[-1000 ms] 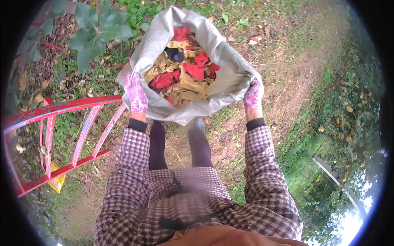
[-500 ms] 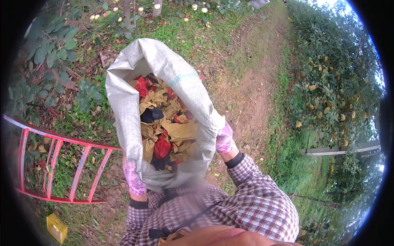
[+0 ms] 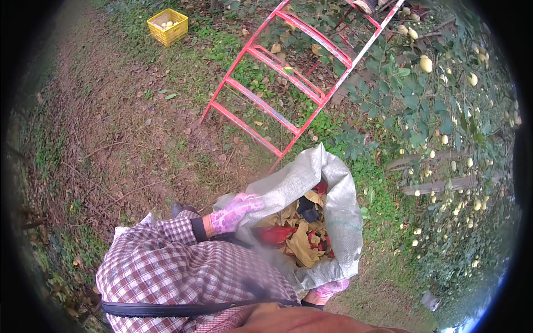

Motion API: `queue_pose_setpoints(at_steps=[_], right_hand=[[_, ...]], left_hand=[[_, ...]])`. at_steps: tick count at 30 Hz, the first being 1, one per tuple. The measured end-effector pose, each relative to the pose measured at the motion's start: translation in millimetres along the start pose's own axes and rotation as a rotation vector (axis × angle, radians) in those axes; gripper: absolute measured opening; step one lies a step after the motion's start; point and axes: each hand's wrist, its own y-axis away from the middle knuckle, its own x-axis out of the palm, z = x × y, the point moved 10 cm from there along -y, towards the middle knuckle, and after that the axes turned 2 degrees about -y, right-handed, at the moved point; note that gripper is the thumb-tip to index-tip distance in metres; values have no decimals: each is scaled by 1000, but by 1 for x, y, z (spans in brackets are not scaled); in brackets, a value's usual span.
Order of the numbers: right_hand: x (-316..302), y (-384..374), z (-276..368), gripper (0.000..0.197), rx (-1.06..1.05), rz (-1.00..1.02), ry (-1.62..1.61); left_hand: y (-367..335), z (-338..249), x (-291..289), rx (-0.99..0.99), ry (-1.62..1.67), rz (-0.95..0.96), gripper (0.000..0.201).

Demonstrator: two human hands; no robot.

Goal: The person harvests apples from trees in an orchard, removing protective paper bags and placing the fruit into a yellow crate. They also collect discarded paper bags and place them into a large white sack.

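A large white woven sack (image 3: 343, 211) hangs in front of my body with its mouth facing up and its rim rolled outward. Inside it lie crumpled tan paper pieces (image 3: 302, 244), red scraps (image 3: 276, 235) and dark scraps (image 3: 307, 209). My left hand (image 3: 237, 211), in a pink patterned glove, is closed on the sack's left rim. Gloved likewise, my right hand (image 3: 331, 288) grips the near right side of the rim; the sack hides part of its fingers.
A red metal ladder (image 3: 258, 102) stands ahead, its foot close to the sack; a shoe (image 3: 365, 5) shows high on it. Ahead left sits a yellow crate (image 3: 168, 36) holding pale fruit. Leafy branches with pale apples (image 3: 426, 64) fill the right side.
My view and body have turned left, so the ladder and crate now lie ahead instead of at left. The sack has turned along, both hands still on its rim.
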Motion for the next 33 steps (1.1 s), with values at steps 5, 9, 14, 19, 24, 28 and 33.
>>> queue_pose_setpoints(at_steps=[5, 9, 14, 19, 24, 28, 33], right_hand=[[100, 23, 141, 23, -219, 103, -168], [207, 28, 233, 23, 96, 326, -655], [327, 52, 331, 34, 401, 518, -1098], [442, 93, 452, 40, 631, 799, -1450], [551, 125, 536, 44, 458, 1012, -1348], [663, 147, 595, 46, 576, 1213, -1511], [795, 169, 665, 41, 415, 1347, -1279]], left_hand=[[110, -92, -156, 325, 58, -51, 32], [194, -127, -295, 617, -283, -250, 37], [310, -227, -367, 760, 204, -445, 40], [402, -237, -495, 933, 260, -860, 50], [459, -258, -570, 1105, 327, -1080, 48], [459, -304, -638, 1243, 464, -1124, 54], [448, -374, -694, 1296, 375, -1401, 57]])
